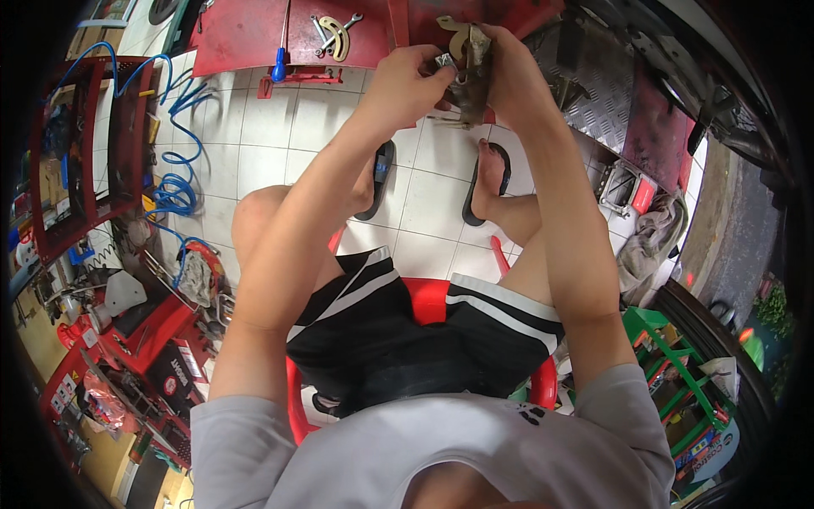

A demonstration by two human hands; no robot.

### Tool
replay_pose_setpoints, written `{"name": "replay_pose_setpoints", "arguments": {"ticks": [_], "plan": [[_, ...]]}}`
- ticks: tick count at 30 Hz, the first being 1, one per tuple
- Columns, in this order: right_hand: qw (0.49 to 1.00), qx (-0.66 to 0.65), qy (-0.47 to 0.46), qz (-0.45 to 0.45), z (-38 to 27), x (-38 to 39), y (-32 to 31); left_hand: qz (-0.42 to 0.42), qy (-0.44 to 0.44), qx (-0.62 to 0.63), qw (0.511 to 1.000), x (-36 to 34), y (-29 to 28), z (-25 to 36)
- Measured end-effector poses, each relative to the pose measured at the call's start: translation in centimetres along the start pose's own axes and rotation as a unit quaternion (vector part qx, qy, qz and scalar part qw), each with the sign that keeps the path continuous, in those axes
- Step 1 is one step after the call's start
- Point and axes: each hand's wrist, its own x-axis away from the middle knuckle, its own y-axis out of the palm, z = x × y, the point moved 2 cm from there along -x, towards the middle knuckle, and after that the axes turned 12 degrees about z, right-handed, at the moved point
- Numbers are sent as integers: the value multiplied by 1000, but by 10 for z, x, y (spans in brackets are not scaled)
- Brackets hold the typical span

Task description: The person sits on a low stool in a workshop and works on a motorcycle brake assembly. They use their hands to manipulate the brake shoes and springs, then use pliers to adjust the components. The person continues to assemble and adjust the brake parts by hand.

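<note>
Out in front of me, over the edge of a red metal platform point(254, 38), both hands are at a dull, grimy metal part point(471, 93) with a brassy curved piece at its top. My right hand point(510, 69) is closed around its right side, the fingers partly hidden behind it. Thumb and fingers of my left hand point(409, 83) pinch a small shiny silver block point(445, 60) against the part's left side. Whether the block is fixed to the part, I cannot tell. Left of my hands, a blue-handled screwdriver point(278, 66), spanners point(323, 34) and a curved gold-coloured plate point(338, 41) lie on the platform.
A coiled blue air hose point(174, 193) hangs at the left beside red shelving point(93, 170). Tools crowd a red cart point(157, 335) at lower left. A grey rag point(651, 242) and a green rack point(670, 365) are on the right. My sandalled feet rest on white tiles point(424, 199).
</note>
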Motion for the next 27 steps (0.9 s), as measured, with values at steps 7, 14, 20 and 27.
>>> {"name": "replay_pose_setpoints", "arguments": {"ticks": [7,14,20,27], "plan": [[982,183,40,2,-5,20,-12,-4,-54,55,997,2,4,1],[974,214,62,47,12,16,-19,-4,-55,93,994,-6,14,-4],[986,152,18,70,16,21,-14,-9,-74,106,992,-9,6,-1],[989,86,-46,112,10,26,-9,33,-217,312,924,-14,8,-5]]}}
